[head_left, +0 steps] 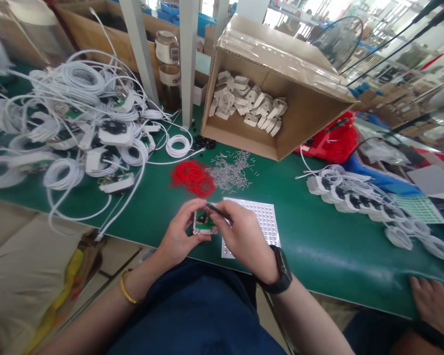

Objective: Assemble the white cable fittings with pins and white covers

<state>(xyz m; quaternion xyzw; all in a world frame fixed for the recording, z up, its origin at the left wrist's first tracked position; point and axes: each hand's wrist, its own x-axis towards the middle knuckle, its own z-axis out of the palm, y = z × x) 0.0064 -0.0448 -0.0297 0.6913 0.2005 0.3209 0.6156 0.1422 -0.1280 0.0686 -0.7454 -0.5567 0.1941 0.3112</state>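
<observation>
My left hand (178, 233) is closed around the edge of a small white housing with a green circuit board (204, 224) in it, held just above the table. In my right hand (244, 235) is a slim dark tool (218, 212), its tip over the board's upper part; I cannot make out its exact kind. My right fingers partly cover the housing's right side. Under the right hand lies a white sheet with rows of small round dots (269, 217). Beyond the hands are a pile of loose screws (231, 172) and a bundle of red rings or bands (192, 178).
A tilted cardboard box (240, 135) holds several white plastic housings (251, 104). Coiled white cables (83, 81) with attached units heap up at the left. A row of white units (350, 201) stands at right. Another person's hand (434, 303) rests at the table's right edge.
</observation>
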